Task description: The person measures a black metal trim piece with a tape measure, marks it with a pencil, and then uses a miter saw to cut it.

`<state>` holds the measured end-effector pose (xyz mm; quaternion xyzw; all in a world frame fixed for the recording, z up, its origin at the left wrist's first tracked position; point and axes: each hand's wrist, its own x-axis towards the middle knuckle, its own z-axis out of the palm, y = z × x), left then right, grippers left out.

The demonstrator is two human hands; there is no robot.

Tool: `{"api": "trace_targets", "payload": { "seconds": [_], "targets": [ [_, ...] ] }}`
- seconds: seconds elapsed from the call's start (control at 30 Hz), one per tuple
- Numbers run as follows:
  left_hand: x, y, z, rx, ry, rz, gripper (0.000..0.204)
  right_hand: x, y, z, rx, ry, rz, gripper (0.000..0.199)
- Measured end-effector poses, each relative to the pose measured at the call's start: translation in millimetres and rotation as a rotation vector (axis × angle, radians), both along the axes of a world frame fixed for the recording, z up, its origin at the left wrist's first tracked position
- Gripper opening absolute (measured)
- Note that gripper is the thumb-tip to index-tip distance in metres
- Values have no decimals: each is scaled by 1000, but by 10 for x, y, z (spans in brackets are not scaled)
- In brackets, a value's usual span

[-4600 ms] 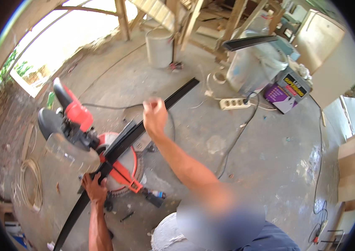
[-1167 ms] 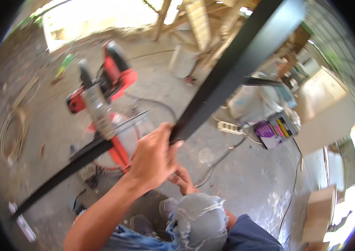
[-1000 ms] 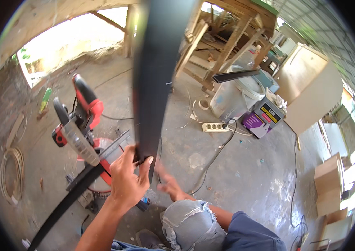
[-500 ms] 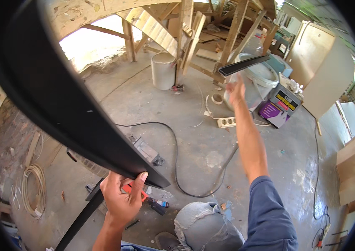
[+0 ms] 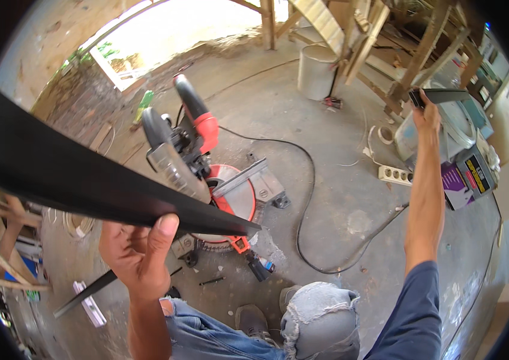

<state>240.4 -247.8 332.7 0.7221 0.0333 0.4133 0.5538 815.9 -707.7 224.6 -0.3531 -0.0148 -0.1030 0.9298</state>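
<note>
The long strip is showing plain black, and the shorter strip is matching it. The saw is mixing bright red with black and grey, while its turntable is wearing a red rim around grey. The cable is showing black, the power strip cream. The box is pairing purple with dark grey and yellow. The sleeve is keeping to solid navy; the jeans are fading from blue to whitish grey. Pale blotches are mottling the grey floor.
</note>
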Motion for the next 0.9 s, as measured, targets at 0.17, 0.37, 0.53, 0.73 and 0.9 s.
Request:
{"api": "trace_targets", "payload": {
  "seconds": [0.17,0.37,0.53,0.73,0.9],
  "targets": [
    [-91,115,25,6,-87,91,36,-1902,856,-5,-252,-252,96,28],
    [-189,419,-43,97,-130,34,27,-3408,1532,-66,-384,-145,228,48],
    [-238,463,-60,19,-145,50,24,-3707,1867,-424,-333,-83,213,38],
    [-235,418,11,-56,-154,-142,26,-4151,2269,-84,-344,-209,388,36],
    [-156,473,-17,-121,-177,-149,27,-4440,2713,-243,-440,-389,569,31]
  ]
}}
